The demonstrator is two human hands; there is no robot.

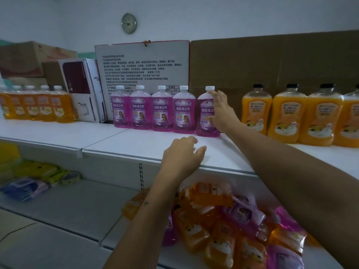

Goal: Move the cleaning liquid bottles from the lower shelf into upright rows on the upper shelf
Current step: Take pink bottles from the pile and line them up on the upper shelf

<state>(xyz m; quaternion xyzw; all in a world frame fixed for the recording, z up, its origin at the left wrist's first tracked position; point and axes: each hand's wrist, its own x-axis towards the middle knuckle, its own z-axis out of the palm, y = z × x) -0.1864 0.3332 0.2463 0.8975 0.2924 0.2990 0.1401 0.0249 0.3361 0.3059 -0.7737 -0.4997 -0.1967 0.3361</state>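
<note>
We see five purple bottles (163, 109) upright in a row far back on the upper shelf (136, 144); orange and purple bottles (223, 220) lie jumbled on the lower shelf (77, 206).

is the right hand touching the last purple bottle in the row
Touching. The head view shows the right hand open against the side of the rightmost purple bottle, fingers reaching its neck and thumb on its label, with no gap visible.

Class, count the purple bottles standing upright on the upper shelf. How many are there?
5, side by side in one row, and at the right end, touched by the right hand.
</note>
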